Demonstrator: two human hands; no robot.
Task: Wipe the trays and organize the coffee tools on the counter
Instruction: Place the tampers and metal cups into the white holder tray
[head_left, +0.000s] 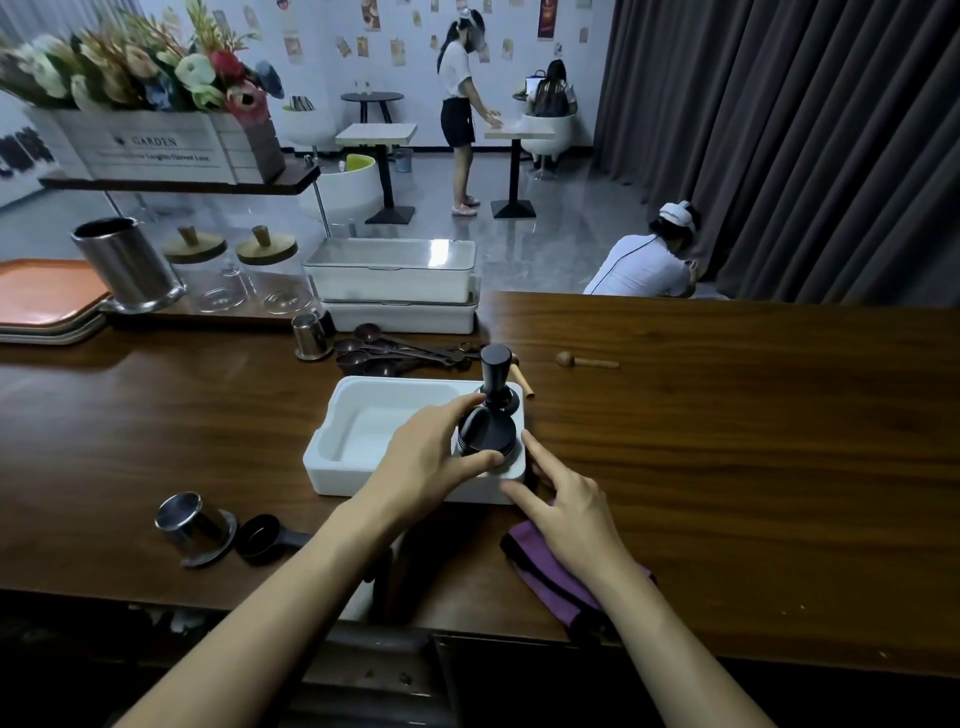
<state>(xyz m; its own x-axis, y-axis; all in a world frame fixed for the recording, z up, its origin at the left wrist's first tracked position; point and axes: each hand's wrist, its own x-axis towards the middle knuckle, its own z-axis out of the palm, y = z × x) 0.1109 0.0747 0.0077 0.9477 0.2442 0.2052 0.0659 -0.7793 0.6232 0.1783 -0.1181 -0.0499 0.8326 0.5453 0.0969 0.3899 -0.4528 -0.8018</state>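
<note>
The left hand (431, 457) curls its fingers (457, 406) round a squat black distributor (488, 431) at the right end of the white tray (363, 421) on the counter (727, 415). A tall-handled tamper (496, 364) stands just beyond those fingertips. The right hand (566, 499) lays straight fingers against the tray's near corner, a purple cloth (550, 577) under its wrist. The distributor looks like dense, rigid metal with a knurled rim, so thumb opposite fingers on that rim should hold it. The tray looks like light plastic and may slide unless steadied.

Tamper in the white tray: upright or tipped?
Upright: the tamper stands on its base in the tray's far right corner, knob up, behind the distributor the left hand grips.
</note>
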